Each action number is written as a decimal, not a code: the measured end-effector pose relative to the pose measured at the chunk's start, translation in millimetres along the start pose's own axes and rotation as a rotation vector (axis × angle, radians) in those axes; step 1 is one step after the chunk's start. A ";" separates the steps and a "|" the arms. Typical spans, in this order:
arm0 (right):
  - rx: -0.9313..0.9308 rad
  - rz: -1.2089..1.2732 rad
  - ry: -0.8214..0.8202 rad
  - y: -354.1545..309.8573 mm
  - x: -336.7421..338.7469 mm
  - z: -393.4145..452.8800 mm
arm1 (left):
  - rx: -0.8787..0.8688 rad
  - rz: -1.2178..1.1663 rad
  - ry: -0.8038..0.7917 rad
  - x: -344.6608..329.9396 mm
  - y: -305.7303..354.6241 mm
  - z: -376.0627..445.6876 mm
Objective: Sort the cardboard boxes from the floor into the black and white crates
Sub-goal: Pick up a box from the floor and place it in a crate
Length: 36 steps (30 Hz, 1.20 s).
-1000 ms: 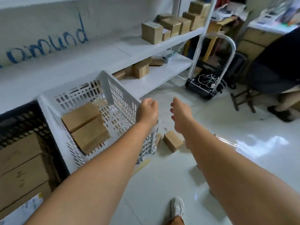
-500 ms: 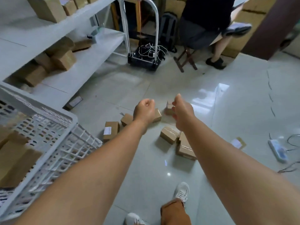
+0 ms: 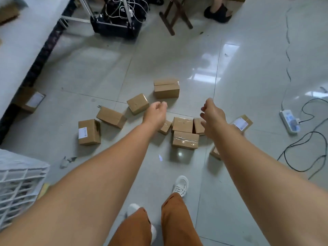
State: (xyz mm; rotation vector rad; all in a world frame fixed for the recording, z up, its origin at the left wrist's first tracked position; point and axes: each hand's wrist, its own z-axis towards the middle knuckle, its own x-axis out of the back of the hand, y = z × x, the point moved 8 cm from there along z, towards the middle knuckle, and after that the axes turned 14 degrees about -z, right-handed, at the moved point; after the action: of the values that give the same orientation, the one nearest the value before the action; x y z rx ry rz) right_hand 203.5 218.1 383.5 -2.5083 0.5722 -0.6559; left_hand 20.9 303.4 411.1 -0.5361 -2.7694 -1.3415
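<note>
Several small cardboard boxes lie scattered on the tiled floor in front of me, among them a larger box (image 3: 166, 88) farthest away, a cube-shaped box (image 3: 137, 103), a labelled box (image 3: 89, 131) at the left and a taped box (image 3: 185, 139) nearest my feet. My left hand (image 3: 155, 113) hovers above the pile with fingers loosely curled, holding nothing. My right hand (image 3: 211, 115) hovers over the right side of the pile, fingers relaxed, holding nothing. A corner of the white crate (image 3: 19, 181) shows at the lower left. The black crate is out of view.
A white shelf (image 3: 19, 43) runs along the left, with a labelled box (image 3: 31, 102) under its edge. A black trolley (image 3: 115, 23) with cables and a wooden stool (image 3: 174, 16) stand at the back. A power strip (image 3: 289, 121) and black cables lie at the right.
My view has swung from the white crate down to the floor pile. Both arms have reached forward over the boxes, and the hands still hold nothing.
</note>
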 end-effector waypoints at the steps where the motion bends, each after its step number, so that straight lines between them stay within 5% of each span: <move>1: -0.017 -0.004 0.014 7.5 4.3 14.6 | 0.016 0.010 -0.014 -10.4 -11.4 13.3; 20: -0.158 -0.030 0.060 215.1 -57.3 293.1 | 0.175 0.147 -0.111 -118.7 -265.2 251.1; 30: -0.105 -0.152 0.087 263.4 -98.7 399.9 | 0.333 0.126 -0.112 -151.2 -370.0 344.5; 36: -0.185 -0.141 0.066 272.3 -103.2 407.2 | 0.425 -0.033 -0.081 -157.5 -377.3 341.4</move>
State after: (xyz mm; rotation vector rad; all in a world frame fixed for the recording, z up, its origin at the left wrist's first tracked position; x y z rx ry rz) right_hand 268.3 191.8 -112.2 -2.7276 0.5038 -0.7724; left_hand 96.2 301.9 -116.3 -0.5281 -3.0105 -0.7088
